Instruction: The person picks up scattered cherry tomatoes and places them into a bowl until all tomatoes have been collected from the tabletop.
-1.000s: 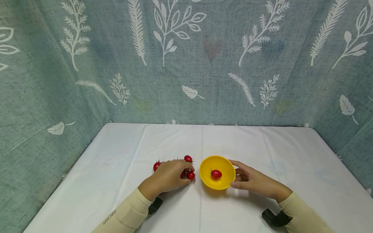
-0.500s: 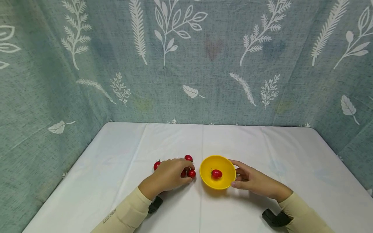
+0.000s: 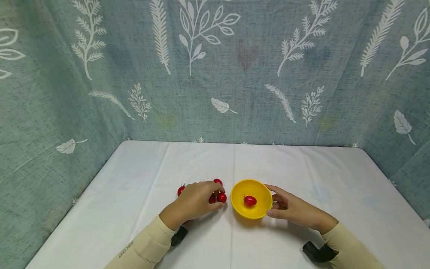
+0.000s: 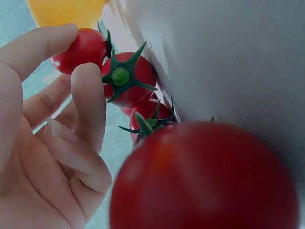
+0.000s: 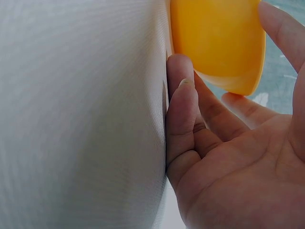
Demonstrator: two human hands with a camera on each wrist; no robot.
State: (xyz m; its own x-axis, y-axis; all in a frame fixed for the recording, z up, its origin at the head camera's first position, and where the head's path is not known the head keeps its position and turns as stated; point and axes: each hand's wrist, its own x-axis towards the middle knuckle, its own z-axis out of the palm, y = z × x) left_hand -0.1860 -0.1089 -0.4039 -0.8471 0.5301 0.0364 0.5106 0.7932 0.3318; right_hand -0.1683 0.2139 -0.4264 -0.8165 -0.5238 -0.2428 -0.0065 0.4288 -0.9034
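Note:
In the head view my left hand (image 3: 194, 200) pinches a red cherry tomato (image 3: 221, 198) between thumb and index finger, just left of a yellow bowl (image 3: 236, 207). The left wrist view shows that pinched tomato (image 4: 83, 52) raised beside another tomato (image 4: 138, 71) with a green star-shaped calyx. A large, close tomato (image 4: 205, 186) fills the bottom of this view. One cherry tomato (image 3: 250, 201) lies inside the bowl. My right hand (image 3: 292, 209) holds the bowl at its right side, thumb and index finger at the rim. In the right wrist view its lower fingers rest on the tabletop near the bowl (image 5: 219, 38).
More tomatoes lie around my left hand: one (image 3: 181, 190) left of it, one (image 3: 217, 182) behind it, others partly hidden under it. The white-covered table (image 3: 268, 160) ends at a leaf-patterned green curtain (image 3: 248, 101).
The pinched tomato has risen slightly and moved a little toward the back with my left fingers. My right hand and the bowl have stayed in place.

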